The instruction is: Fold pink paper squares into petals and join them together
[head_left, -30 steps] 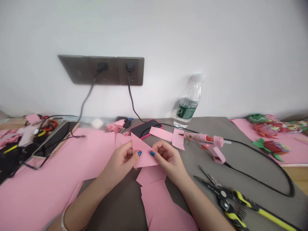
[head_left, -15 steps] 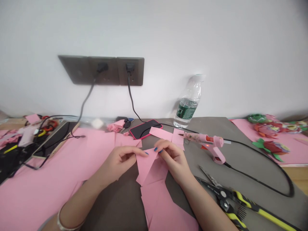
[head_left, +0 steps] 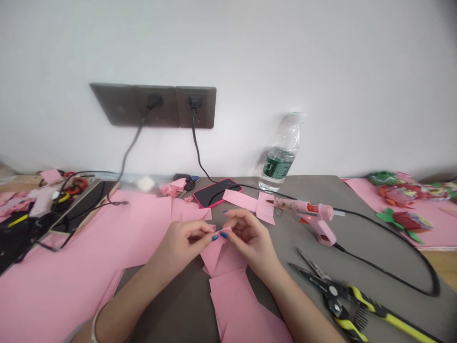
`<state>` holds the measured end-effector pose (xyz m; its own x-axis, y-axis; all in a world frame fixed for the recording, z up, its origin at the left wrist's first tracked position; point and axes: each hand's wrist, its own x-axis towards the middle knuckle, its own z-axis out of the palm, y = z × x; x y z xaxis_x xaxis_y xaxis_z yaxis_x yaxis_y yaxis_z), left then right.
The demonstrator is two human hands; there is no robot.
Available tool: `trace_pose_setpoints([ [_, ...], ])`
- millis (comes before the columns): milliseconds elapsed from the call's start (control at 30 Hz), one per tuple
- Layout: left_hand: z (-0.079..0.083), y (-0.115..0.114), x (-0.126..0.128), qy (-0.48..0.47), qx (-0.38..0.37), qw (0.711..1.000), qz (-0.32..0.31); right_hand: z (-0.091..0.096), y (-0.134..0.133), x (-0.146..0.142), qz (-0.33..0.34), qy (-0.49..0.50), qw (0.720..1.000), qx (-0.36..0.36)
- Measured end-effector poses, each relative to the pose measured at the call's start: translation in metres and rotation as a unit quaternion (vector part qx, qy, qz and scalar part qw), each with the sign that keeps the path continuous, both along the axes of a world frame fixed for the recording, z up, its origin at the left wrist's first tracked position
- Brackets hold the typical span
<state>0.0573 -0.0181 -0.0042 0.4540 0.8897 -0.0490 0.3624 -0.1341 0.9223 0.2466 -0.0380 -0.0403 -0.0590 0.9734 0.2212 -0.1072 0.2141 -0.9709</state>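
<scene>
Pink paper point(head_left: 220, 232), folded narrower than before, is pinched between the left hand point(head_left: 182, 245) and right hand point(head_left: 249, 237).

right now, over surface point(head_left: 285, 252): left hand point(head_left: 180, 243) and right hand point(head_left: 250, 236) side by side, folded paper point(head_left: 217, 250) pinched between them. paper pieces point(head_left: 232, 297) lying just before hands, nearer body. behind hands, phone point(head_left: 214, 193), water bottle point(head_left: 280, 159) further back by wall point(head_left: 321, 57). to right, glue gun point(head_left: 314, 214), pliers point(head_left: 337, 295) in front of it. far right, paper flowers point(head_left: 403, 195) on paper sheet point(head_left: 442, 228). socket panel point(head_left: 153, 107) on wall, above phone.
</scene>
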Motion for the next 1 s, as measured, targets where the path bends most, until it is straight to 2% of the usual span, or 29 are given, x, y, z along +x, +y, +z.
trace_pose_setpoints([
  [167,0.003,-0.004,0.002,0.010,0.041,0.999,-0.017,0.005,-0.001,0.001,0.044,-0.018,0.998,-0.037],
  [367,0.004,-0.006,0.005,0.043,0.082,0.994,-0.064,0.012,-0.003,0.002,0.081,-0.068,0.994,0.010],
  [467,0.004,-0.004,0.003,0.053,0.087,0.993,-0.066,0.011,-0.002,0.002,0.065,-0.065,0.996,0.008],
  [667,0.008,0.002,-0.006,0.039,0.062,0.997,-0.036,0.007,0.001,0.003,0.009,0.020,0.999,-0.041],
  [767,0.010,0.008,-0.013,0.006,0.017,1.000,-0.021,0.005,0.005,0.007,-0.033,0.061,0.996,-0.055],
  [833,0.011,0.014,-0.019,-0.023,-0.010,1.000,0.012,0.002,0.008,0.012,-0.077,0.113,0.988,-0.073],
  [900,0.013,0.019,-0.024,-0.041,0.000,0.997,0.066,0.001,0.010,0.017,-0.112,0.148,0.979,-0.084],
  [1000,0.013,0.021,-0.024,-0.069,0.037,0.990,0.120,0.002,0.010,0.018,-0.116,0.115,0.984,-0.074],
])
